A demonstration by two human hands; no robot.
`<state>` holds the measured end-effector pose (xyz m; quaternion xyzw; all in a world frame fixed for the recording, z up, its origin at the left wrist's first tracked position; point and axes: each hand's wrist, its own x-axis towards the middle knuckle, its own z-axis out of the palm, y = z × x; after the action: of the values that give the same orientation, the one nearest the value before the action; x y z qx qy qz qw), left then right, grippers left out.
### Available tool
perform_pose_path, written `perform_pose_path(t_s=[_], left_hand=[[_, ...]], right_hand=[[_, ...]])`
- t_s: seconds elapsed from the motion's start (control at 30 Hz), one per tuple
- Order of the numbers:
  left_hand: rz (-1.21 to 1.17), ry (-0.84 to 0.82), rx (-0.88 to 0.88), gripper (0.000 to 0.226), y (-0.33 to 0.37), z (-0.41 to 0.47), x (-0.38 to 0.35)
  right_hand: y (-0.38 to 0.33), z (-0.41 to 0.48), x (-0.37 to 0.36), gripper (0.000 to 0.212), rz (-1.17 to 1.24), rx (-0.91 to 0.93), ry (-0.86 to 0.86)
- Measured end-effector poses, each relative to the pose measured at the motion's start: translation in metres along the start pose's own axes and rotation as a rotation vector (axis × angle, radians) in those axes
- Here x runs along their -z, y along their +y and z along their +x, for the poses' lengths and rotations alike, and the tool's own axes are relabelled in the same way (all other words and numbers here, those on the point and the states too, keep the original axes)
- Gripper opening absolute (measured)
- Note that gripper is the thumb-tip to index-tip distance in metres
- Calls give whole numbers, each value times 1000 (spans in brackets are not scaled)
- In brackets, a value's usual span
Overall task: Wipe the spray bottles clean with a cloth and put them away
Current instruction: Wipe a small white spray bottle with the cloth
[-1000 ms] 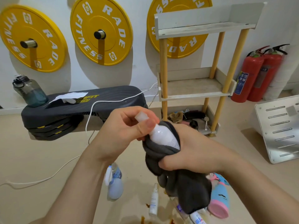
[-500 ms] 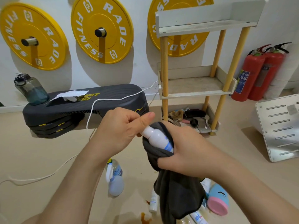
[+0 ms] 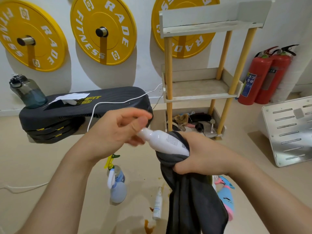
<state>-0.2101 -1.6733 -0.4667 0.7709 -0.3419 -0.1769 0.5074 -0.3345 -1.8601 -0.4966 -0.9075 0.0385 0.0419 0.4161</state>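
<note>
The white spray bottle (image 3: pixel 165 142) is held tilted in mid-air between 2 hands. Its narrow neck is pinched by the left hand (image 3: pixel 116 132), and its base is clasped through the dark cloth (image 3: pixel 190 200) by the right hand (image 3: pixel 199 154). The glossy, rounded plastic could be lost from that small pinch. The soft cloth hangs limp.

Three weight plates (image 3: pixel 103 31) hang on the wall behind a low surface (image 3: pixel 108 107). The surface carries a water jug (image 3: pixel 28 92) at its left end, with a paper (image 3: pixel 69 97) beside it. Right of the surface stands a rack (image 3: pixel 200 97), then two fire extinguishers (image 3: pixel 253 78), with a panel (image 3: pixel 290 130) before them. Nearest, the left grip (image 3: pixel 114 132) and right grip (image 3: pixel 202 152) hold a bottle (image 3: pixel 165 141) in a cloth (image 3: pixel 194 200). Below on the floor, a trigger sprayer (image 3: pixel 118 190) stands left of a small spray bottle (image 3: pixel 157 205).
</note>
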Motion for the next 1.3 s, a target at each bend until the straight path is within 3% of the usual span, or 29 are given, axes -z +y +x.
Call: perform_pose_path(t_s=[0.1,0.23,0.4,0.53,0.67,0.77,0.9,1.0,1.1,1.23,1.3], left_hand=[[234,48,79,51,-4,3,-3],[164,68,-85,13,-1,1,-7],[131,-5,-302,24,-3,0,-7],[-30,-56,-163,17,0,-2,-5],[42,11,11,29,-1,3,-18],[8,168,-32,11,-7,9,-25],[-44,206,-140,4,-11,10,-21],[-44,194,-170,9,-13,9,-20],[-74,261,-171,18,-13,9,-22],[-295,417,-93,30,-6,12,-45],[-481,370,-13,31,-5,10,-63]], right_hand=[[-2,0,-6,45,-149,81,120],[2,1,-5,51,-155,129,148],[0,-1,-3,56,-100,103,75],[1,-1,-3,42,47,80,45],[4,4,-15,53,-222,67,234],[2,5,-23,65,-277,145,320],[2,6,-20,76,-246,217,264],[3,5,-18,67,-186,235,191],[6,7,-19,50,-45,245,221],[4,13,-40,35,96,223,458],[1,16,-43,32,205,220,577]])
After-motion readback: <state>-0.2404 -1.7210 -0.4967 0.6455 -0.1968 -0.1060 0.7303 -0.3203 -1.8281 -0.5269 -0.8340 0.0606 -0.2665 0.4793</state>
